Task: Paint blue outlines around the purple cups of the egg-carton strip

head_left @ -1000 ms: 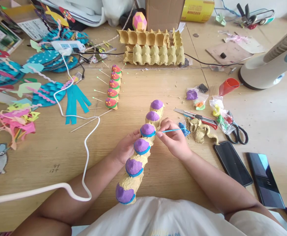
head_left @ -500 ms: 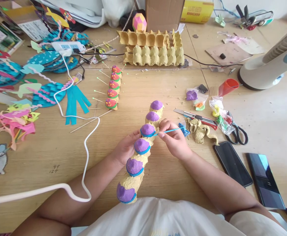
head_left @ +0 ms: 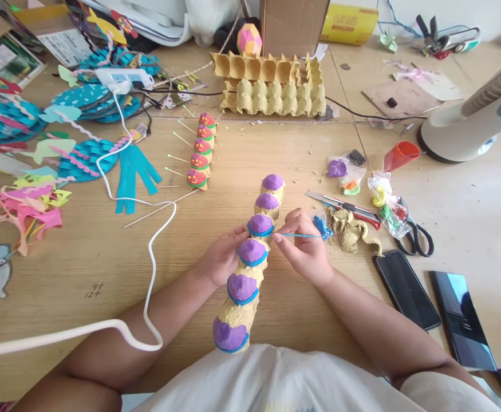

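A strip of egg carton (head_left: 235, 311) with purple clay caps on its bumps lies lengthwise before me. Blue clay edges run under the caps of the nearer bumps; the two farthest show none. My left hand (head_left: 225, 254) grips the strip from its left side, some fingers hidden beneath it. My right hand (head_left: 304, 249) pinches a thin blue stick-like tool (head_left: 299, 235), its tip at the right end of the third cap's blue edge. Just right of that hand sits a lump of blue clay (head_left: 322, 226).
Right of the hands lie a utility knife (head_left: 340, 205), torn carton scraps (head_left: 348, 232), scissors (head_left: 417, 237), bagged clay (head_left: 379, 191) and two phones (head_left: 407, 289). Red-and-green carton heads (head_left: 201, 162) stand ahead. A white cable (head_left: 149, 286) loops at left. Egg cartons (head_left: 280, 98) are behind.
The strip has turned slightly, its near end shifting right. The blue tool has tilted closer to level, and my right hand has moved slightly left along with it.
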{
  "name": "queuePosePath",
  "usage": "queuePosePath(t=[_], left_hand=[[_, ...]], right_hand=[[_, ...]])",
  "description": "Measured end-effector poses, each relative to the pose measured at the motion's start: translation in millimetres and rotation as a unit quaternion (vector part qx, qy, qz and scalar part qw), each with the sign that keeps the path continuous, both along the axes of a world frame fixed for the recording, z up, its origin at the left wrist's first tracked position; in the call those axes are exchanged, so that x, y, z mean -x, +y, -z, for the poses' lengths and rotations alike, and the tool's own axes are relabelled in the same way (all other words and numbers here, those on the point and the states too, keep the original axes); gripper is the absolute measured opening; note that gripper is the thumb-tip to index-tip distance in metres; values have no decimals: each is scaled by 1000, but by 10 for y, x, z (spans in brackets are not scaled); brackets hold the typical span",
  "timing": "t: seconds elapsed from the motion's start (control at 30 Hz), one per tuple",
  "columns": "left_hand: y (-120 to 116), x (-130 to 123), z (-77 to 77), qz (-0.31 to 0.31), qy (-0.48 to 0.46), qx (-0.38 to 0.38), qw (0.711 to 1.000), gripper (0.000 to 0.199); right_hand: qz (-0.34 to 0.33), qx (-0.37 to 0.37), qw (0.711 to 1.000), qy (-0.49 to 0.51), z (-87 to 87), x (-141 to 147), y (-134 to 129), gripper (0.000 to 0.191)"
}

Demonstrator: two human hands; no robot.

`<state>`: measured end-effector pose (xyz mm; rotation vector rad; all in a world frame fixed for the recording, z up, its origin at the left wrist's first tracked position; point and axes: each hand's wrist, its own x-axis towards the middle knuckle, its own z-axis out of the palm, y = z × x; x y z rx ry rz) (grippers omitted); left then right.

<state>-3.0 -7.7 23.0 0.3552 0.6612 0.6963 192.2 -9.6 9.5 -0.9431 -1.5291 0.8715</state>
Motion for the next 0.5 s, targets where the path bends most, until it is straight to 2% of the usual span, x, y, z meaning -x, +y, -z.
queuePosePath(t=[0.1, 0.23, 0.5], left_hand=[[-1, -6, -19, -2, -1, 0, 1000, 19], [-15, 4, -18, -8, -9, -10, 1000, 21], [-40, 6, 104, -68, 36, -54, 996, 15]], right_hand=[[19, -9, 999, -25, -16, -1, -9, 15], [-5, 4, 1000, 9, -9, -15, -11, 16], [-17, 22, 1000, 4, 19, -10, -12, 21]])
